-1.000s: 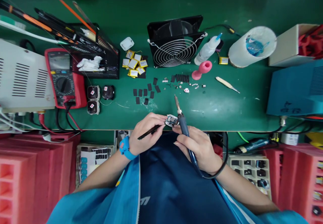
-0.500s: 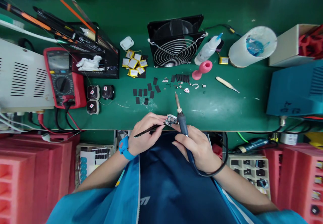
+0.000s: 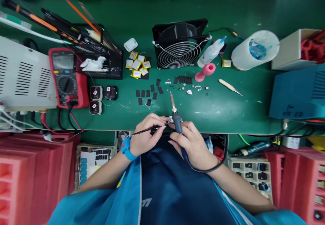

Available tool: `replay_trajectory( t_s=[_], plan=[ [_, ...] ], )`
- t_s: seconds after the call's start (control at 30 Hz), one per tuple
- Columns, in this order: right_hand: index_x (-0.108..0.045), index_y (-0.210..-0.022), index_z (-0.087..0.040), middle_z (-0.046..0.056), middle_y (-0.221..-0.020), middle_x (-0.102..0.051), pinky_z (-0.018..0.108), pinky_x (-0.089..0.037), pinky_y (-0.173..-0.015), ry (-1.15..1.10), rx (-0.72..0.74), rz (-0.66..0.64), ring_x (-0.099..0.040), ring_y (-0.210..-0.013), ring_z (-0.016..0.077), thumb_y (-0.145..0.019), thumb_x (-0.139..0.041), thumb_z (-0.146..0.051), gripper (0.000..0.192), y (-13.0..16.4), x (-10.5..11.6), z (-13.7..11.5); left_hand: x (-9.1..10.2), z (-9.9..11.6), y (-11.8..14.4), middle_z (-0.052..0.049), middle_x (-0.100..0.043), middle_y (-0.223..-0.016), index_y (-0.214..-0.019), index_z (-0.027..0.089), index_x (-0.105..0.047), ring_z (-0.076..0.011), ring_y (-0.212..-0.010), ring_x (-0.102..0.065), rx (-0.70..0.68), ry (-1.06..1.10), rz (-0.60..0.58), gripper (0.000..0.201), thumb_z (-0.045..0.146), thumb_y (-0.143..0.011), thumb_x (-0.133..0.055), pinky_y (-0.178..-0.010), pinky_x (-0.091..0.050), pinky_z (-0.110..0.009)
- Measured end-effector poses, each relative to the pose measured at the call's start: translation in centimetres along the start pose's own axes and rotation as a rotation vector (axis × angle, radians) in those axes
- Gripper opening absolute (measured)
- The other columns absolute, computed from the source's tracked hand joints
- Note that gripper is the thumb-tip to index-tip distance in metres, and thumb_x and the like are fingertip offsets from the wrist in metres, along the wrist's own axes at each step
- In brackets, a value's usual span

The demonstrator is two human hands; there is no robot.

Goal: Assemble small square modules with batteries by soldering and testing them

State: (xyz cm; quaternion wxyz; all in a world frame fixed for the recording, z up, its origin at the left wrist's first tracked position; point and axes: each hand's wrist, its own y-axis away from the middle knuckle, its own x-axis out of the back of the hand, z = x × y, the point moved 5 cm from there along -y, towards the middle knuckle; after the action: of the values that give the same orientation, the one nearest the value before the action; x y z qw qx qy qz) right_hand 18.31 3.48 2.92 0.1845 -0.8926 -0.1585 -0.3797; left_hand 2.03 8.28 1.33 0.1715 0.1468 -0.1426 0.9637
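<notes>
My left hand [image 3: 146, 133] pinches thin black tweezers [image 3: 146, 129] whose tips point right, toward a small circuit board that is almost hidden between my two hands. My right hand [image 3: 189, 143] grips a soldering iron [image 3: 175, 115] by its dark handle, the metal tip pointing away from me over the green mat [image 3: 218, 106]. Its black cord [image 3: 210, 165] loops back to the right. Both hands meet at the near edge of the bench. A blue wristband [image 3: 126, 148] sits on my left wrist.
Black pads [image 3: 148, 93] and tiny parts [image 3: 188, 89] lie just beyond the iron. Farther back are yellow battery cells [image 3: 138, 66], a black fan [image 3: 179, 44], a pink stand [image 3: 205, 71] and a white bottle [image 3: 210, 52]. A red multimeter [image 3: 66, 77] stands left, red trays [image 3: 30, 171] below.
My right hand and the soldering iron have shifted left, closer to my left hand, and now cover most of the small board. The tweezers lie flatter.
</notes>
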Motion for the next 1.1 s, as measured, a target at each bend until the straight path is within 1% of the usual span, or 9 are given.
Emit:
replay_trajectory(
  t_s=[0.27, 0.43, 0.6, 0.9, 1.0, 1.1],
  plan=[
    [-0.067, -0.107, -0.022, 0.013, -0.112, -0.073, 0.044, -0.058, -0.086, 0.001, -0.019, -0.012, -0.06, -0.104, 0.0251, -0.099, -0.06, -0.022, 0.011, 0.14, -0.14, 0.16, -0.23, 0.6, -0.21, -0.005, -0.073, -0.1, -0.1, 0.021, -0.062, -0.0186, -0.102, -0.075, -0.04, -0.133, -0.034, 0.014, 0.008, -0.094, -0.064, -0.086, -0.063, -0.032],
    [-0.065, -0.107, -0.02, 0.014, -0.109, -0.073, 0.043, -0.058, -0.086, 0.007, -0.007, 0.012, -0.061, -0.105, 0.0254, -0.099, -0.061, -0.02, 0.009, 0.12, 0.01, 0.06, -0.28, 0.53, -0.14, -0.006, -0.073, -0.101, -0.101, 0.021, -0.061, -0.0189, -0.103, -0.075, -0.033, -0.129, -0.038, 0.015, 0.008, -0.094, -0.064, -0.087, -0.063, -0.032],
    [-0.066, -0.107, -0.02, 0.014, -0.113, -0.073, 0.043, -0.058, -0.088, -0.013, -0.007, 0.017, -0.063, -0.109, 0.0261, -0.097, -0.063, -0.018, 0.011, 0.17, 0.12, 0.08, -0.29, 0.36, -0.05, -0.006, -0.073, -0.101, -0.103, 0.021, -0.061, -0.0198, -0.103, -0.075, -0.02, -0.096, 0.003, 0.015, 0.009, -0.094, -0.064, -0.087, -0.063, -0.033],
    [-0.064, -0.108, -0.021, 0.015, -0.114, -0.074, 0.044, -0.06, -0.089, -0.004, -0.002, 0.034, -0.065, -0.111, 0.0266, -0.097, -0.063, -0.017, 0.012, 0.24, 0.22, 0.03, -0.49, 0.5, 0.03, -0.007, -0.074, -0.104, -0.101, 0.02, -0.061, -0.0189, -0.105, -0.075, -0.026, -0.131, -0.025, 0.014, 0.008, -0.095, -0.064, -0.087, -0.062, -0.032],
    [-0.064, -0.107, -0.02, 0.016, -0.115, -0.074, 0.045, -0.06, -0.089, -0.012, -0.002, 0.047, -0.065, -0.112, 0.0271, -0.096, -0.064, -0.016, 0.012, 0.13, 0.3, -0.01, -0.52, 0.41, 0.06, -0.007, -0.074, -0.103, -0.1, 0.02, -0.062, -0.0191, -0.105, -0.075, -0.039, -0.115, -0.014, 0.015, 0.007, -0.094, -0.064, -0.087, -0.062, -0.032],
    [-0.064, -0.105, -0.02, 0.016, -0.116, -0.074, 0.044, -0.061, -0.09, -0.025, -0.007, 0.078, -0.068, -0.111, 0.0267, -0.094, -0.066, -0.013, 0.013, -0.04, 0.47, 0.03, -0.57, 0.29, 0.09, -0.006, -0.074, -0.098, -0.1, 0.021, -0.062, -0.0194, -0.104, -0.075, -0.085, -0.076, -0.003, 0.018, 0.004, -0.092, -0.065, -0.086, -0.062, -0.033]
  ],
)
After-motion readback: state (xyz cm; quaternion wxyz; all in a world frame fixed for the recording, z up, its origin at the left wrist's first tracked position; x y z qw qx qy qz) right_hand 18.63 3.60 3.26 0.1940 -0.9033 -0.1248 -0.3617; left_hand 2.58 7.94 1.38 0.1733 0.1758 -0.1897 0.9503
